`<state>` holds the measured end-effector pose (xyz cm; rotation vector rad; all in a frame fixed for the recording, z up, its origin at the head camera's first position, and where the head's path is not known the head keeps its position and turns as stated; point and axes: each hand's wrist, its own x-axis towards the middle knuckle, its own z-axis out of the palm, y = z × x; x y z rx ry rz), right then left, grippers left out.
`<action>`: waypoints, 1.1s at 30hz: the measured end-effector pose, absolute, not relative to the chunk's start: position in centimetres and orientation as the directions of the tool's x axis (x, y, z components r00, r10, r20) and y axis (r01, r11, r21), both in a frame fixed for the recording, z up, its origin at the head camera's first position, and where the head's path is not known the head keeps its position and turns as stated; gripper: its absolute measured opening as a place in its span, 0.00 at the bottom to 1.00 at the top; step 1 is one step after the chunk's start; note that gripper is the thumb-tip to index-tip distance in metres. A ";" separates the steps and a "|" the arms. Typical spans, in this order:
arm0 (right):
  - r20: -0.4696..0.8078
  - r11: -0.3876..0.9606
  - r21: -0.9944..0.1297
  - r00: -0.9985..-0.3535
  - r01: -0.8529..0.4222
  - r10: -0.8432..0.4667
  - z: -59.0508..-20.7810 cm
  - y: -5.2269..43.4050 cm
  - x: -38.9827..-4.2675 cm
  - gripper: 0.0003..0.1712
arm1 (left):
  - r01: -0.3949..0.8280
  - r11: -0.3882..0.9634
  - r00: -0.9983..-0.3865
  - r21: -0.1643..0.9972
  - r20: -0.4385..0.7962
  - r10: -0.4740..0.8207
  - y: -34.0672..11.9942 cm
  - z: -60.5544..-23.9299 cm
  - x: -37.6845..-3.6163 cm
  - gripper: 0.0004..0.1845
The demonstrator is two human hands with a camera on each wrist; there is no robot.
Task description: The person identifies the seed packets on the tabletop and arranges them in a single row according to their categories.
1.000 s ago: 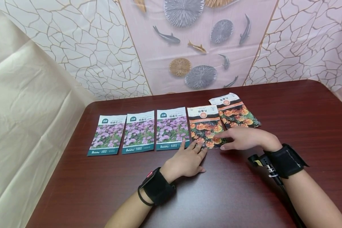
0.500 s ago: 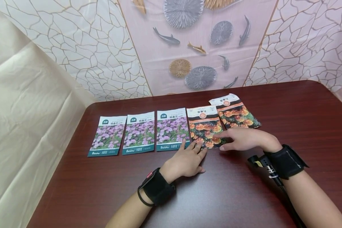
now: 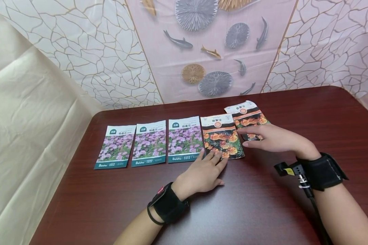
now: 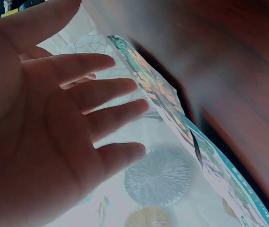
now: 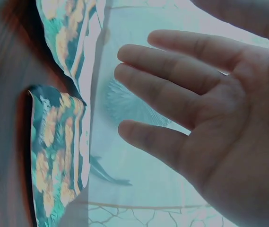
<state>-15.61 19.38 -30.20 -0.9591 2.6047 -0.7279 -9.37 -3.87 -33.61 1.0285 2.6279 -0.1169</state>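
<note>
Left hand [image 3: 203,173] lies flat on the dark red desk [image 3: 263,211] at centre frame, fingers straight and spread, its grip wide and holding nothing. Its fingertips reach the near edge of the first orange-flower packet [image 3: 222,136] and sit just beside the lower right corner of the third purple-flower packet [image 3: 185,139]. The left wrist view shows that open palm [image 4: 54,132] with the packets edge-on past the fingers.

Right of centre, the right hand [image 3: 274,137] stretches out palm down over the second orange-flower packet [image 3: 246,117], covering its lower part; fingers straight, grip wide, nothing pinched. Whether the palm actually touches that packet, I cannot tell. From the right wrist view the open fingers [image 5: 181,85] hover beside both orange packets.

Across the middle of the frame runs a row: three purple-flower packets side by side, the leftmost [image 3: 115,146], the middle one [image 3: 149,143], then the third, with the first orange packet next in line. The second orange packet sits farther back, tilted, apart from the row. Black straps wrap both wrists.
</note>
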 end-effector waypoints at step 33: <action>-0.111 0.835 -0.495 -0.936 -0.239 -0.334 -33.1 24.6 -19.2 0.29 | 0.777 0.629 -0.610 0.015 -0.228 0.759 0.3 -33.9 -9.7 0.32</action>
